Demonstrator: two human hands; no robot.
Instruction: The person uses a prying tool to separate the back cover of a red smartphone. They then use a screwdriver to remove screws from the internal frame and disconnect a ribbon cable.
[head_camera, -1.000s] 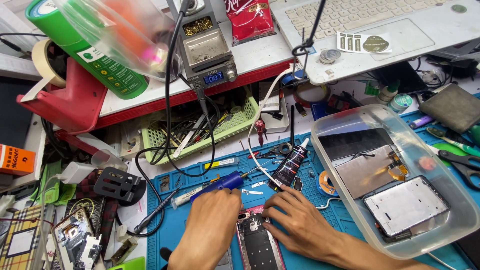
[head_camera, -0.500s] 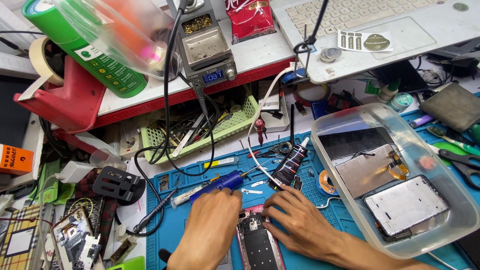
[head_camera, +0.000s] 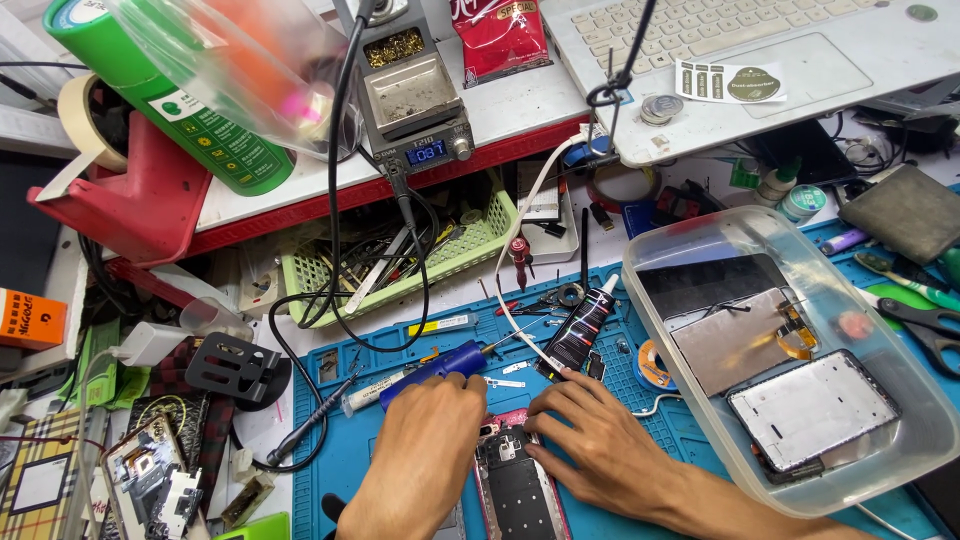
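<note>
The opened phone (head_camera: 515, 490) lies on the mat (head_camera: 330, 470), left of the tray (head_camera: 900, 440), before the basket (head_camera: 300, 275).

A crowded repair table fills the view, and across its near half lies a blue rubber work mat (head_camera: 700, 440) moulded with small compartments. Behind it runs a raised white shelf with a red front edge (head_camera: 300, 215), carrying a grey soldering station with a lit blue display (head_camera: 415, 100), a tall green spray can (head_camera: 170, 100) lying tilted, and a white open laptop (head_camera: 800, 60) at the right. Under the shelf sits a pale green plastic basket (head_camera: 400, 270) stuffed with tools. A clear plastic tub (head_camera: 900, 440) rests on the mat's right side. Light is bright and even, with soft shadows.
</note>
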